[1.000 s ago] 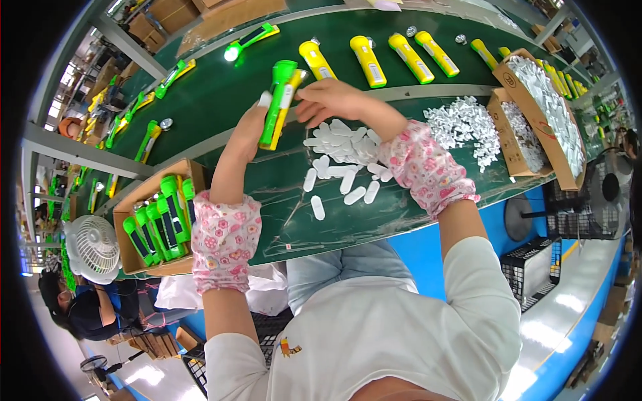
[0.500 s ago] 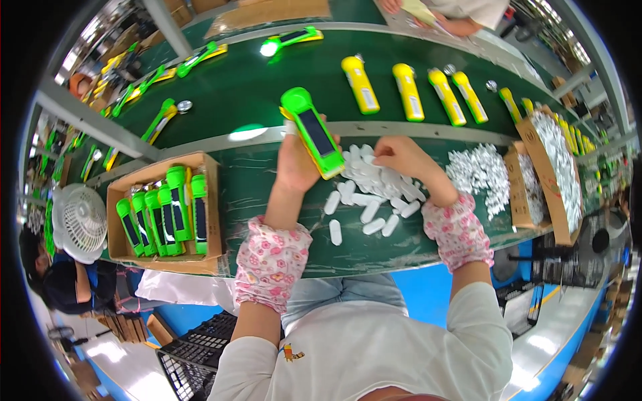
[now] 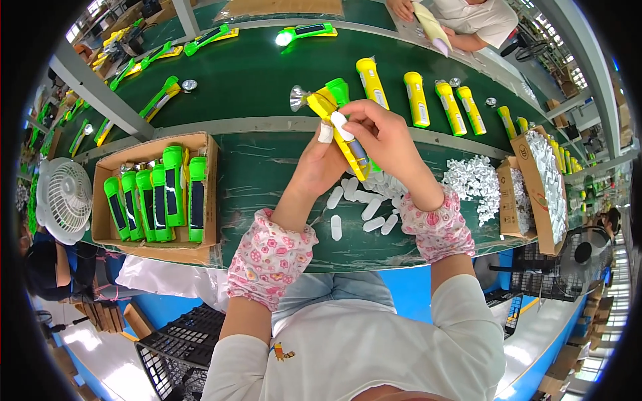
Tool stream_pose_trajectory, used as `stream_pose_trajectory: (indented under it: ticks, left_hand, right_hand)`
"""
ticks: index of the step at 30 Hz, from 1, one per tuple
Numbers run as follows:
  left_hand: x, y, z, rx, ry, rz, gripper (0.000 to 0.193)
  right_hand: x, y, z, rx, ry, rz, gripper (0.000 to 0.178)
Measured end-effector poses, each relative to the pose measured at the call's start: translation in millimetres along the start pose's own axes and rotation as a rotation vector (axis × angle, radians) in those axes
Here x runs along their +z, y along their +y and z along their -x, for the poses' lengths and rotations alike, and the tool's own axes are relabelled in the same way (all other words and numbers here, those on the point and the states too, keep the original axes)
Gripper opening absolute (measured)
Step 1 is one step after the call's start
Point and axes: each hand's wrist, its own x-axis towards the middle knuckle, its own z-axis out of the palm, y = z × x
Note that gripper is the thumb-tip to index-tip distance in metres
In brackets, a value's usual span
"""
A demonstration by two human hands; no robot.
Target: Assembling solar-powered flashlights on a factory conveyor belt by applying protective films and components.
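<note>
My left hand (image 3: 315, 164) is closed round a flashlight with a yellow half (image 3: 324, 105) and a green half (image 3: 338, 91), which stand apart. A silvery reflector (image 3: 298, 98) sticks out at its head. Between the fingertips of my right hand (image 3: 391, 139) is a white oval plastic piece (image 3: 340, 124), held against the yellow half. How far it sits in the casing is hidden by my fingers. Under and beside my right hand lies a pile of similar oval pieces (image 3: 371, 209). White tape or a pad covers part of my left thumb.
A cardboard box (image 3: 212, 200) of green flashlights stands left, beside a white fan (image 3: 67, 200). Yellow flashlight halves (image 3: 416, 100) lie on the green belt (image 3: 247, 83) beyond. Small white parts (image 3: 471, 184) and cardboard boxes (image 3: 548, 200) are at right. Across the belt, a person (image 3: 468, 23) handles something pale yellow.
My right hand has lifted an oval piece from the pile to the flashlight. The flashlight, earlier showing its dark panel, is now turned, its yellow side toward me and the reflector out.
</note>
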Motion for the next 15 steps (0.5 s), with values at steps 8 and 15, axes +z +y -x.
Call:
stream_pose_trajectory:
  ticks: [8, 15]
  left_hand:
    - [-9, -7, -1, 0.100, 0.077, -0.027, 0.053]
    - [-12, -13, -5, 0.105, 0.333, 0.041, 0.040]
  right_hand:
    - [-10, 4, 15, -0.258, 0.062, 0.325, 0.031]
    - [-2, 38, 37, 0.011, -0.105, 0.332, 0.066]
